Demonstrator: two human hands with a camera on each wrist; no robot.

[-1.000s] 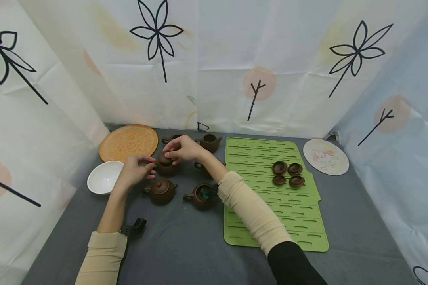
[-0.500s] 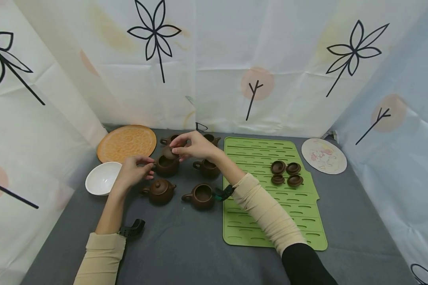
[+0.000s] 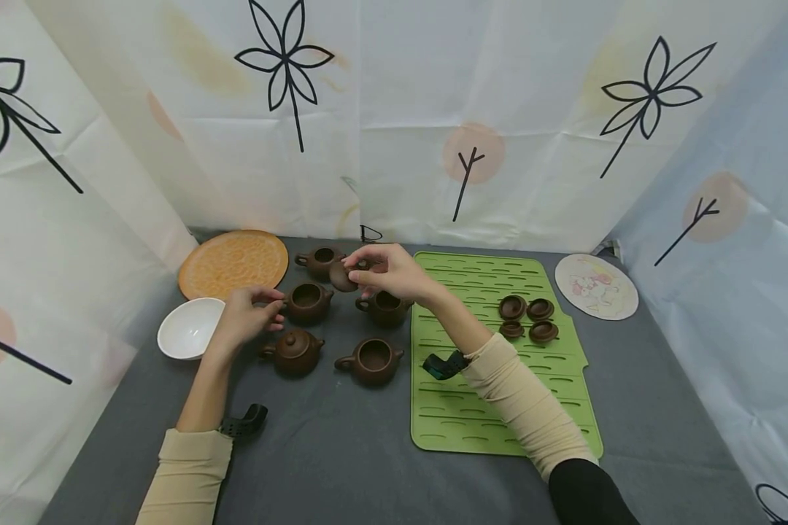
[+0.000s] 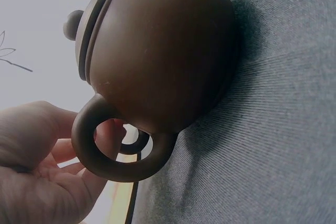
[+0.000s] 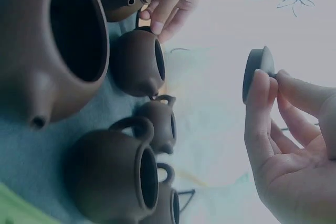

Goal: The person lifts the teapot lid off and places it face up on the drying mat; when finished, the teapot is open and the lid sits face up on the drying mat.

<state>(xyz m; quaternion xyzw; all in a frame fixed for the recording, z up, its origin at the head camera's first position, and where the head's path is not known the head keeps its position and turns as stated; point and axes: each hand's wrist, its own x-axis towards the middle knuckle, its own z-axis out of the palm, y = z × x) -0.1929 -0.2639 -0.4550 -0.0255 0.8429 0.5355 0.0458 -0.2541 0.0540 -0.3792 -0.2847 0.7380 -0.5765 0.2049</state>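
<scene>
My left hand (image 3: 252, 319) pinches the handle of a small brown teapot (image 3: 307, 305), whose top is uncovered. The right wrist view also shows those fingers at its handle. My right hand (image 3: 397, 275) holds a round brown lid (image 3: 343, 278) by its knob between thumb and fingers, raised above the teapots. In the right wrist view the lid (image 5: 253, 72) is tilted on edge. Nearest me on the left stands a teapot with its lid on (image 3: 295, 353); it covers much of the left wrist view, in front of my left hand (image 4: 47, 156).
Lidless teapots stand around: one at front right (image 3: 374, 362), one at middle right (image 3: 386, 309), one at the back (image 3: 320, 260), another behind my right hand. Several lids (image 3: 512, 308) lie on a green mat (image 3: 499, 408). A white bowl (image 3: 187, 332), orange placemat (image 3: 233, 262) and round coaster (image 3: 596, 286) lie around.
My right hand has lifted the lid off the teapot by my left hand and carried it up and to the right. The left hand has stayed at the handle.
</scene>
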